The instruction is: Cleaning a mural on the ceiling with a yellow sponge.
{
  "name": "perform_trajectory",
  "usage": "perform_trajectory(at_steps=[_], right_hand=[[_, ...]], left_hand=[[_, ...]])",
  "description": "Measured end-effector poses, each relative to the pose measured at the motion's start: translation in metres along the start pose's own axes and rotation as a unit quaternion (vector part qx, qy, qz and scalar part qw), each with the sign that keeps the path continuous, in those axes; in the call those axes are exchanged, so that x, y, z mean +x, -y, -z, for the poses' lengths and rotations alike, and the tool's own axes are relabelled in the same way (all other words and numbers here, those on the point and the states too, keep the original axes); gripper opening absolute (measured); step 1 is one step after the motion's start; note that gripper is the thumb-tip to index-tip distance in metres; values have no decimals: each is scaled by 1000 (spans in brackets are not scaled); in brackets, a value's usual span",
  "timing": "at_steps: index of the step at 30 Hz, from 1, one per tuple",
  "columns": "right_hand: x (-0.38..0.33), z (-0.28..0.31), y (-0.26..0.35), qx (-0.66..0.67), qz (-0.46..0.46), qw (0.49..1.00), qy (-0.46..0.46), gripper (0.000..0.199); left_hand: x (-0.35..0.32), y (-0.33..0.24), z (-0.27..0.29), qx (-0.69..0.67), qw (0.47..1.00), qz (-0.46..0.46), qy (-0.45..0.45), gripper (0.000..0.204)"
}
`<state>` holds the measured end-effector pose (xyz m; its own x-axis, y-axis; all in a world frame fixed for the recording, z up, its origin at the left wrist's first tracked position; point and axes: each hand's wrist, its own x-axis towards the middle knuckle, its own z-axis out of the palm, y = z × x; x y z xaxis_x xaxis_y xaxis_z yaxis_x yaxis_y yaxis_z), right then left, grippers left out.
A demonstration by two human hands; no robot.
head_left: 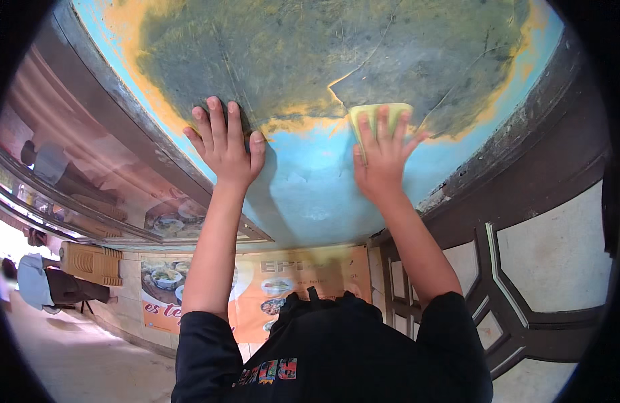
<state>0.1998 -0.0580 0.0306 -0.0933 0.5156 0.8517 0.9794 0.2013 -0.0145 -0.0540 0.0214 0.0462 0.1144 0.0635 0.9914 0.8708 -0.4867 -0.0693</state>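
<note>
A worn tabletop [310, 185] spreads out in front of me, light blue near me, with a large dark grey patch bordered in orange farther out. Cracks run through the dark patch. My left hand [228, 151] lies flat on the near left edge of that patch, fingers spread, holding nothing. Beneath the fingers of my right hand [384, 158] is a folded yellow wiping cloth [355, 114]. It is pressed against the surface where blue meets grey, and its far edge shows past my fingertips.
Dark wooden panelling [525, 269] with pale insets stands close on the right. Glass in a dark frame [122, 134] runs along the left. An orange food banner [249, 285] hangs low behind me. Stacked tan plastic chairs [91, 263] and a person [38, 282] are at far left.
</note>
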Motion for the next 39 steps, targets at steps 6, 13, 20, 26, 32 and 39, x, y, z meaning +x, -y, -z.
perform_trajectory(at_steps=[6,13,20,26,32,39], right_hand=[[-22,-3,-9,-59,87,993,55,60],[-11,-4,-2,-31,83,995,42,56],[-4,0,-12,1,-11,1000,-13,60],[-37,-4,-28,-66,47,994,74,63],[-8,4,-29,17,-64,998,-1,58],[-46,3,-81,-33,-130,989,69,54]], left_hand=[[2,-1,-1,-8,1000,1,3,55],[-2,-3,-1,-12,1000,4,5,55],[-3,-8,-3,-11,1000,6,18,57],[-5,-12,-6,-17,1000,-1,15,58],[-4,-19,-10,-19,1000,-7,12,59],[-4,-19,-12,-2,1000,-16,21,61]])
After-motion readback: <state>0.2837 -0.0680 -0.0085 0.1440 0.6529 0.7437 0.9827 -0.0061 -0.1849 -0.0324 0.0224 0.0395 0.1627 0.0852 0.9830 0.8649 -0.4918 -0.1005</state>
